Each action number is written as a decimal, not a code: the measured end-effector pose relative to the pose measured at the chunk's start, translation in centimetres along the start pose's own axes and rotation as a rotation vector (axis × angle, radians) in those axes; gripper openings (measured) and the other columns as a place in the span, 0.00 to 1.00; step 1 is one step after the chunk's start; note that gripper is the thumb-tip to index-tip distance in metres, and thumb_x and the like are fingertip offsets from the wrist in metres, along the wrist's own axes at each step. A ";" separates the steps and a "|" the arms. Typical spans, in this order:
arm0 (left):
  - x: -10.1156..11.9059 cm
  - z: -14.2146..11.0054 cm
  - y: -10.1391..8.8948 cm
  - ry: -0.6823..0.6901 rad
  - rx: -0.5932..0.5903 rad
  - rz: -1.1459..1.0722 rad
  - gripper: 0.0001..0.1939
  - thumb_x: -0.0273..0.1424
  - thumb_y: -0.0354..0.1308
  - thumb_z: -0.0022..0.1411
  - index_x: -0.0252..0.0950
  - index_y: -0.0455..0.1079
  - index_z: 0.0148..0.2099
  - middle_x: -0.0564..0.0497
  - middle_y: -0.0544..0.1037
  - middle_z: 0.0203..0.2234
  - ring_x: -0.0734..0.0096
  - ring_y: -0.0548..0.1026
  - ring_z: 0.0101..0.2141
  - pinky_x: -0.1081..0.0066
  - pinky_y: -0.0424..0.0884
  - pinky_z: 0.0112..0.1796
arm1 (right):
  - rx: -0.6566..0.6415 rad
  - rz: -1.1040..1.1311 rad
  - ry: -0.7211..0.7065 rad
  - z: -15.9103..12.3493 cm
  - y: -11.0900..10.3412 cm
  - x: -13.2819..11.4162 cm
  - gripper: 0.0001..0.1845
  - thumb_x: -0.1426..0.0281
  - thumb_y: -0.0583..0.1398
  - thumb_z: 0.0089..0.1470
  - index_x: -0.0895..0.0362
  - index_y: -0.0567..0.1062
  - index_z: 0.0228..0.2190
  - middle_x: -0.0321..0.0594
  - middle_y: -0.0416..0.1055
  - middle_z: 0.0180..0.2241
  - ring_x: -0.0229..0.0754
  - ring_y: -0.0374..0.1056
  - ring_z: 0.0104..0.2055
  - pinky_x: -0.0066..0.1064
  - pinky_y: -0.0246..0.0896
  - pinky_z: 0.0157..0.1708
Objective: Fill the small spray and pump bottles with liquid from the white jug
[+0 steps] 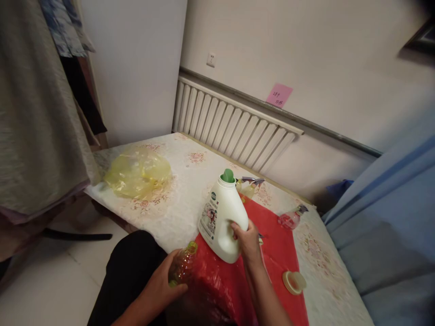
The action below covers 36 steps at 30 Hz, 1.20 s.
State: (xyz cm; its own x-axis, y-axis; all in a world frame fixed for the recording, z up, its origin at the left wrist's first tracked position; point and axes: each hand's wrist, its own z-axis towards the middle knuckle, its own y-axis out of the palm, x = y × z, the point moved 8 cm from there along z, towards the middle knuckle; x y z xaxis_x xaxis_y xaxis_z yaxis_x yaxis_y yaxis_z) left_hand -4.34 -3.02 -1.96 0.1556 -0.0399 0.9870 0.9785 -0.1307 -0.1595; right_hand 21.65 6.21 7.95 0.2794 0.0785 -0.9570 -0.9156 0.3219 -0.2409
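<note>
Fingers curled round the handle (242,212), a person's right hand (247,239) holds a white jug (226,213) over a red sheet (273,246), near a tilted bottle (183,263) clasped in the left hand (161,283), whose smooth plastic could slip if that clasp loosens.

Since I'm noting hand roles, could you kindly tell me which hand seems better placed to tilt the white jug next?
Probably the right hand: it grips the white jug by its handle, while the left hand is occupied holding the small bottle.
</note>
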 end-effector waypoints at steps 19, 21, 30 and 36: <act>0.8 0.4 1.3 -0.017 -0.017 -0.100 0.37 0.32 0.63 0.43 0.38 0.58 0.57 0.43 0.74 0.54 0.50 0.72 0.54 0.56 0.67 0.55 | 0.100 -0.070 0.034 -2.7 -11.3 -1.9 0.13 0.62 0.66 0.39 0.58 0.72 0.24 0.30 0.65 0.13 0.36 0.58 0.16 0.27 0.52 0.18; 0.8 0.4 1.4 -0.015 -0.030 -0.114 0.38 0.34 0.63 0.44 0.37 0.57 0.58 0.41 0.73 0.54 0.49 0.72 0.54 0.56 0.67 0.55 | 0.109 -0.102 0.079 -3.5 -12.5 -1.3 0.13 0.61 0.66 0.39 0.57 0.72 0.23 0.30 0.65 0.12 0.37 0.58 0.16 0.27 0.51 0.19; 1.8 2.4 5.4 0.034 -0.163 -0.092 0.40 0.31 0.63 0.43 0.39 0.56 0.60 0.44 0.70 0.58 0.49 0.68 0.57 0.55 0.66 0.57 | 0.079 -0.211 0.184 -6.2 -16.9 -1.0 0.18 0.55 0.66 0.35 0.56 0.71 0.20 0.32 0.63 0.11 0.38 0.56 0.16 0.29 0.50 0.20; 3.3 5.7 8.8 0.069 -0.249 -0.088 0.41 0.25 0.63 0.43 0.40 0.57 0.61 0.45 0.68 0.60 0.53 0.65 0.60 0.57 0.61 0.60 | 0.091 -0.280 0.242 -7.0 -19.4 -0.5 0.17 0.55 0.65 0.36 0.56 0.73 0.21 0.33 0.63 0.11 0.38 0.56 0.17 0.29 0.50 0.20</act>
State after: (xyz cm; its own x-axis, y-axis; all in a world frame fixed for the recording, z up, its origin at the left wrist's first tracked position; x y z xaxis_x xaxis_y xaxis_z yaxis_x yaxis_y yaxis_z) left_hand 5.52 1.32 0.06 0.0531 -0.0837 0.9951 0.9232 -0.3757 -0.0809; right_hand 37.28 -6.68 12.00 0.4290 -0.2465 -0.8691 -0.7809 0.3825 -0.4939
